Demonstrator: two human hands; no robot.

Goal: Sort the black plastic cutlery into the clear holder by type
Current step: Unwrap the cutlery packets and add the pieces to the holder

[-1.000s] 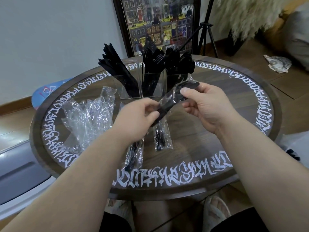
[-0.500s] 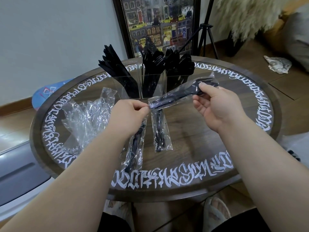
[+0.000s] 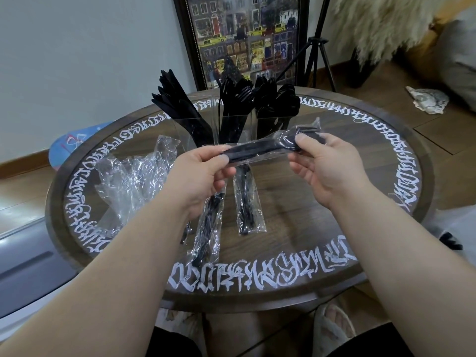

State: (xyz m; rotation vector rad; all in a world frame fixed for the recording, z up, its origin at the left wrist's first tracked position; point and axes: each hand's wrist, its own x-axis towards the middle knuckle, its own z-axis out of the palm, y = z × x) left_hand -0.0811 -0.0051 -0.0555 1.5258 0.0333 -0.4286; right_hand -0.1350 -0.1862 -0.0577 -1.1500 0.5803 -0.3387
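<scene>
I hold a clear packet of black cutlery level above the table. My left hand pinches its left end and my right hand pinches its right end. Behind it stands the clear holder with three compartments: knives on the left, forks in the middle, spoons on the right. Two more sealed packets lie on the table, one below the held packet and one partly under my left wrist.
A heap of empty clear wrappers lies on the left of the round wooden table, whose rim bears white lettering. Behind the table stand a framed picture and a tripod. My knees and slippers show below the front edge.
Both hands have drawn apart and stretched the packet level. My left hand moved up and left to its end; my right hand shifted right, then came back slightly.
</scene>
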